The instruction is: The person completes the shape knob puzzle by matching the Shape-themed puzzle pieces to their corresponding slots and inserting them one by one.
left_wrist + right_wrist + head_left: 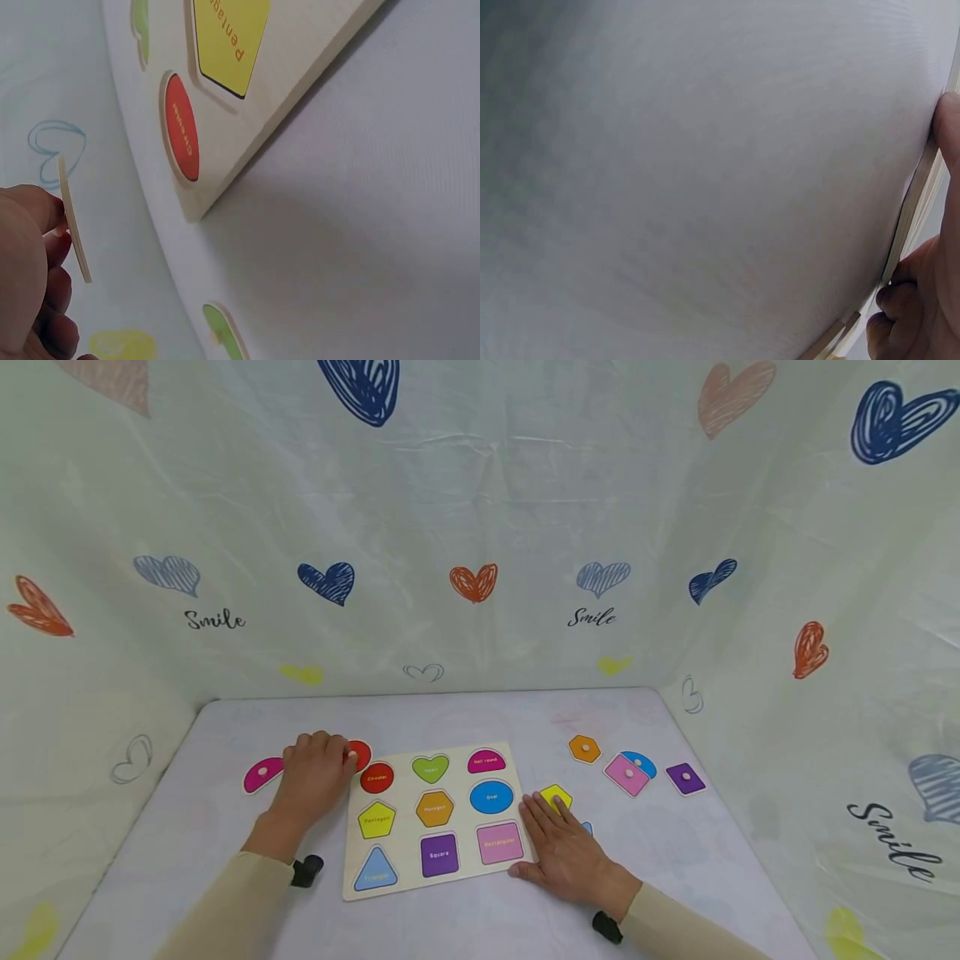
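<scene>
My left hand (311, 777) pinches a red circle puzzle piece (362, 753) by its small knob, just past the far left corner of the shape board (401, 765). In the left wrist view the circle piece (74, 229) shows edge-on, clear of the board. The board's printed red circular spot (377, 777) lies close beside it. With fingers stretched out, my right hand (566, 852) rests on the board's right edge. Beyond those fingers lies a yellow pentagon piece (557, 793), partly covered. A blue piece (587, 828) peeks out behind the hand.
A magenta half-round piece (262, 773) lies left of my left hand. In the left wrist view a green piece (223, 330) lies on the table. To the right are an orange hexagon (584, 749), a pink rectangle (627, 776) overlapping a blue oval (640, 762), and a purple square (686, 779).
</scene>
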`<state>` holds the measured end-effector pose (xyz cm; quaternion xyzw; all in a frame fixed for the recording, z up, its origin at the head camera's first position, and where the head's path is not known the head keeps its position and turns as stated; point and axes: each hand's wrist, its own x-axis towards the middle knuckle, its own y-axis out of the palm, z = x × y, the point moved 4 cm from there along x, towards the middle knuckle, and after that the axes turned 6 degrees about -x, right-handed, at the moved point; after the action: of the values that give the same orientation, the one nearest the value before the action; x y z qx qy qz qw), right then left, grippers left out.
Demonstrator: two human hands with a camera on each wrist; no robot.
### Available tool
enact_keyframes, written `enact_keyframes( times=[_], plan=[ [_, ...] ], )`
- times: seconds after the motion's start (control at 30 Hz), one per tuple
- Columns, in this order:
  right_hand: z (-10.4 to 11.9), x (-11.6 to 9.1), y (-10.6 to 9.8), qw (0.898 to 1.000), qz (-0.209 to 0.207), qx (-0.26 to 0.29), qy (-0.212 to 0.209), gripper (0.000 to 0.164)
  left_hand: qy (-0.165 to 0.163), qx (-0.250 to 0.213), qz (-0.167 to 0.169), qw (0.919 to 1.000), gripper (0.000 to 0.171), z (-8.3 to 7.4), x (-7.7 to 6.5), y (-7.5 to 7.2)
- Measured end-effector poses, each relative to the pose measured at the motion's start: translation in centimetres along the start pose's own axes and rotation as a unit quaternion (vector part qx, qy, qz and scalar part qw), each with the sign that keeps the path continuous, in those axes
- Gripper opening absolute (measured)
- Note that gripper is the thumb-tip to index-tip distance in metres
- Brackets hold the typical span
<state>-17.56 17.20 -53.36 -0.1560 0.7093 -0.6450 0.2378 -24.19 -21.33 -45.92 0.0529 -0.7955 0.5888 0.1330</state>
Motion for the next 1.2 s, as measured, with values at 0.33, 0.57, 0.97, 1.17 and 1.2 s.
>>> enact_keyframes(
  times=[0.33, 0.57, 0.97, 1.17, 1.2],
  plan=[
    [-0.1, 0.1, 0.2, 1.0, -0.004, -0.003, 0.0, 0.099, 0.025, 0.018, 0.02, 0.9993, 0.036, -2.3, 0.3, 1.7],
    [0.0, 0.0, 0.1, 1.0, -0.003, -0.004, -0.001, 0.099, 0.035, 0.035, 0.026, 0.9984, 0.036, -2.7, 0.1, 3.0],
    [0.1, -0.1, -0.1, 1.0, -0.004, 0.001, -0.001, 0.099, 0.023, 0.048, 0.054, 0.9971, 0.039, -1.4, -0.2, 4.4],
    [0.1, 0.0, 0.0, 1.0, -0.002, -0.005, -0.001, 0.099, 0.025, 0.051, 0.057, 0.9967, 0.037, -1.1, -0.2, 4.7],
    [0.0, 0.0, 0.0, 1.0, -0.001, -0.007, -0.001, 0.099, 0.024, 0.05, 0.059, 0.9967, 0.037, -1.1, -0.2, 4.7]
  ],
)
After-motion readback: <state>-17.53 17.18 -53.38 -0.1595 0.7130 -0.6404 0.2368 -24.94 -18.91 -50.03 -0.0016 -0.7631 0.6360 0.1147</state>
